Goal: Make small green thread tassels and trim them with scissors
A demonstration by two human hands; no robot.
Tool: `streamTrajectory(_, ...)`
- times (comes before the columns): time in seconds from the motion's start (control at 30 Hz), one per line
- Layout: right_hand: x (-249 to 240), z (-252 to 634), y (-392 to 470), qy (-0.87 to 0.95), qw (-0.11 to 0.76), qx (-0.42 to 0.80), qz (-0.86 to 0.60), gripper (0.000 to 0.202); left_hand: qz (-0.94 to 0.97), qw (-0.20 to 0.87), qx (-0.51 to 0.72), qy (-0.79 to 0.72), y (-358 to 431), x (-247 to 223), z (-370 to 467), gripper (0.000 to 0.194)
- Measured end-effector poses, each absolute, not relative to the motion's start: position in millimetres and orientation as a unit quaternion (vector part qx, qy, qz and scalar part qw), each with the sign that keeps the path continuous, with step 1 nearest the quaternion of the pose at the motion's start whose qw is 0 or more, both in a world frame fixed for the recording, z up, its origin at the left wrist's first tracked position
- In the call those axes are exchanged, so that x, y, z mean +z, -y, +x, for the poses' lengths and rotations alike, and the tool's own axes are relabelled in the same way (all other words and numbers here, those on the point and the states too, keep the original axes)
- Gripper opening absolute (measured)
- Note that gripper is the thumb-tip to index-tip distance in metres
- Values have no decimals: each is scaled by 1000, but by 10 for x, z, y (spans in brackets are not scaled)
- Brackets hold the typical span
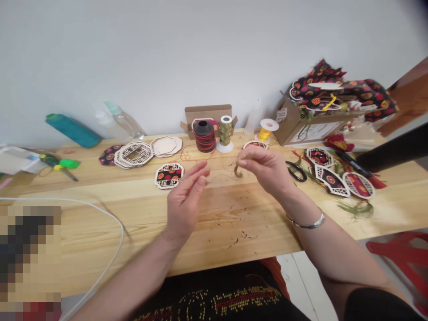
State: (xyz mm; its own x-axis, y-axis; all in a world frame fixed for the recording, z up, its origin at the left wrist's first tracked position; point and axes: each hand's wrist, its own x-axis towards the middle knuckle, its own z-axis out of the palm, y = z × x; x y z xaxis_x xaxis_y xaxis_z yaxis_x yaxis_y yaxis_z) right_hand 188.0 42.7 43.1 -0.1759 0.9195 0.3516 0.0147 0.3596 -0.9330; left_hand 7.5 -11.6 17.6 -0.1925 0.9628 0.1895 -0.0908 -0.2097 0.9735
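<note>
Above the table, my right hand point(264, 167) pinches a small curled bundle of olive-green thread point(238, 172) between thumb and fingertips. A thin thread point(219, 178) runs from this bundle across to my left hand point(185, 198), whose thumb presses against the fingers at the thread's end. Just beyond my left hand lies an octagonal wooden lattice ornament point(169, 175) with patterned fabric inside. A spool of olive-gold thread point(226, 131) stands upright behind the hands, beside a cone of red and black cord point(205, 136).
Black-handled scissors point(297, 171) lie beyond my right wrist. Several fabric ornaments point(331, 180) and green tassels sit to the right, before a cardboard box point(294, 122) of fabric. Lattice frames point(136, 154), snips point(58, 166) and a white cable point(117, 218) are at left.
</note>
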Motion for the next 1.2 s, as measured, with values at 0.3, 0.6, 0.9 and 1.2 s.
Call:
streamTrajectory(0.3, 393, 1738, -275, 764, 395, 416, -295, 5, 410, 678, 512, -332, 165, 176, 96, 29)
streamTrajectory(0.6, 292, 1729, -349, 748, 415, 402, -326, 1, 441, 668, 458, -386, 128, 158, 81, 15)
streamTrajectory(0.9, 288, 1696, -357, 679, 407, 503, -346, 10, 414, 687, 437, -407, 107, 140, 70, 12)
streamTrajectory(1.2, 253, 1671, -365, 596, 448, 556, -367, 13, 441, 656, 434, -433, 149, 156, 56, 15)
